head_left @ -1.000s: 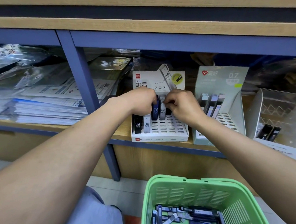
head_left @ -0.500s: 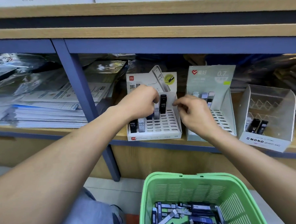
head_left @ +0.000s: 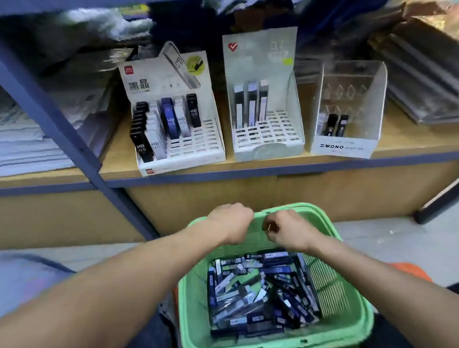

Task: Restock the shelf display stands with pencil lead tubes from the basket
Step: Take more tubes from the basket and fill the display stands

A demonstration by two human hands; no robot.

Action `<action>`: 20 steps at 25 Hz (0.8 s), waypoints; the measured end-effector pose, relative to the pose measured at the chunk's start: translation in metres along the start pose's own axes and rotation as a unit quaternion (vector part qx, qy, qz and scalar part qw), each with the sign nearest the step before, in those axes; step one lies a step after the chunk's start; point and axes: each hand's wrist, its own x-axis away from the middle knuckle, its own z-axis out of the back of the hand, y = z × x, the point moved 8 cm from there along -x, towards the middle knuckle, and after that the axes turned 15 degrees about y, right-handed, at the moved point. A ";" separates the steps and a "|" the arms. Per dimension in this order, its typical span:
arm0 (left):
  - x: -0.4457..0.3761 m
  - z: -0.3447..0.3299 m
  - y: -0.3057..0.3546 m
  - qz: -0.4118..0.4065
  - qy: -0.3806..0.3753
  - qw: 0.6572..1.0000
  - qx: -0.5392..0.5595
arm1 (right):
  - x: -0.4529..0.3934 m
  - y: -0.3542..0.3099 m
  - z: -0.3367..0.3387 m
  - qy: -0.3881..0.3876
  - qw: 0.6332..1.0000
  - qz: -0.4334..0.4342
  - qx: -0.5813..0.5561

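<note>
While both hands hover curled and seemingly empty over the basket, the stands beyond remain mostly unfilled.

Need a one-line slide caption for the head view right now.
Both hands, left and right, hover curled over the green basket of lead tubes, below three display stands.

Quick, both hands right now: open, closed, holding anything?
Left hand: fingers curled, nothing visible in it, above the green basket.
Right hand: fingers curled; whether it holds anything cannot be told.
</note>
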 end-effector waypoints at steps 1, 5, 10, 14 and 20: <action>-0.001 -0.022 0.005 0.010 -0.027 1.000 0.007 | 0.006 0.013 -0.025 -0.049 0.998 -0.012 0.030; -0.006 -0.109 0.026 0.039 -0.100 0.992 0.070 | 0.025 0.064 -0.097 -0.147 0.984 -0.060 0.086; 0.010 -0.199 0.029 0.063 -0.215 0.970 0.096 | 0.041 0.089 -0.153 -0.253 0.959 -0.047 0.121; 0.037 -0.251 0.015 0.070 -0.330 0.940 0.052 | 0.070 0.095 -0.191 -0.387 0.907 -0.008 0.168; 0.041 -0.290 0.026 0.033 -0.299 0.953 -0.034 | 0.077 0.082 -0.228 -0.363 0.892 0.068 0.262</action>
